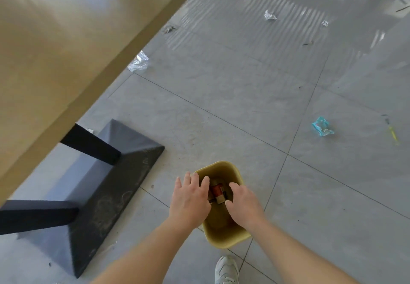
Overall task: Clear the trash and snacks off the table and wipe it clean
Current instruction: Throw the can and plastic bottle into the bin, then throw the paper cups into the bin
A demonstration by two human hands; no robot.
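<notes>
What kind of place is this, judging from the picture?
Probably an indoor eating or break area, perhaps a canteen: a tan table on a black pedestal base, a grey tiled floor strewn with wrappers, and a yellow bin holding trash.

Grey tiled floor [221,106] carries it all: a yellow bin [224,239] stands near the black table base [115,184], with a clear plastic wrapper [138,61] by the tan surface [66,39]. A teal wrapper [322,126] lies well apart — a crumpled white scrap [270,15] farther off.

Sunlit grey tiled floor [221,117]; tan table [66,39], black pedestal base [115,186].
</notes>
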